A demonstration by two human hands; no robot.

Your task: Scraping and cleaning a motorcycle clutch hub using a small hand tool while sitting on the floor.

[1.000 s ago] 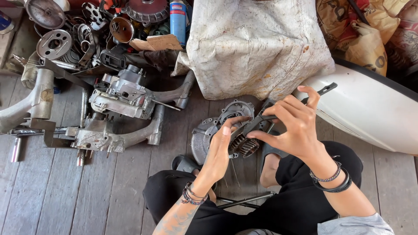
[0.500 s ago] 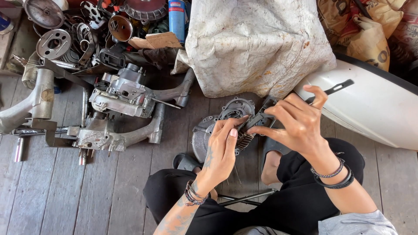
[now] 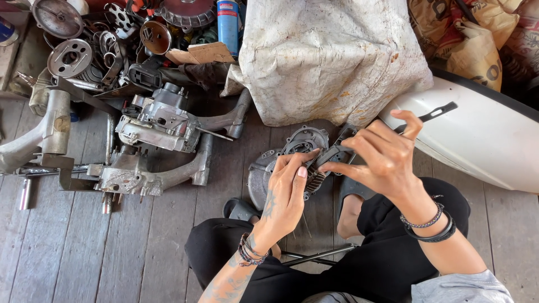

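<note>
While left hand pinches near-left end of dark metal part, fingers pressed on it, right hand grips far-right end, fingers curled. Long axis runs near-left to far-right, over round engine cover.

Both hands meet mid-frame: left hand fingers curled in a pinch, right hand fingers spread, wrists braceleted.

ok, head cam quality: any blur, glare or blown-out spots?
Head view: sharp overall, soft even daylight, no hard shadows. The white panel and pale sack are bright, near clipping. Left hand and right hand crisp on the dark metal part; mild wide-angle bend at the edges.
</note>
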